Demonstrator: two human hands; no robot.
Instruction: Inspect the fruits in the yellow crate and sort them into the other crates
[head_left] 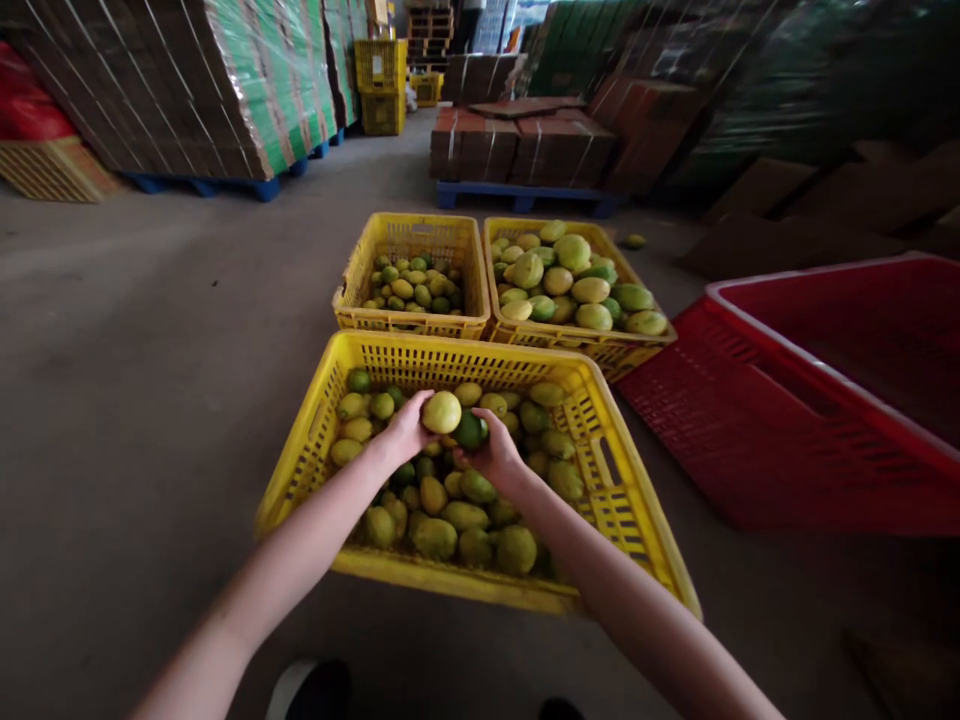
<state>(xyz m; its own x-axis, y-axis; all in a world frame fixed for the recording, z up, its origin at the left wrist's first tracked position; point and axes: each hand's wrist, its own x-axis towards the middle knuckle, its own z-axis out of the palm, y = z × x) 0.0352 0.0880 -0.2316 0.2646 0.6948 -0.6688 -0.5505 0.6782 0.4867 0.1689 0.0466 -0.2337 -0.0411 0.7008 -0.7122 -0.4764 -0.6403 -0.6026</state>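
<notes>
My left hand [407, 428] is closed around a pale yellow lemon [442, 412]. In my right hand [495, 447] is a dark green lemon [471, 430], gripped by the fingers. Both hands are close together above the near yellow crate [637, 480], and the two fruits almost meet. Inside that crate lie many more yellow and green lemons [435, 538], some hidden beneath my forearms.
Behind stand a yellow crate of small fruit [409, 288] and another of larger fruit [574, 283]. A red crate [810, 400] tilts at the right. Stacked cartons [525, 150] rest on a blue pallet [517, 198]. One loose fruit [634, 241] lies on the floor.
</notes>
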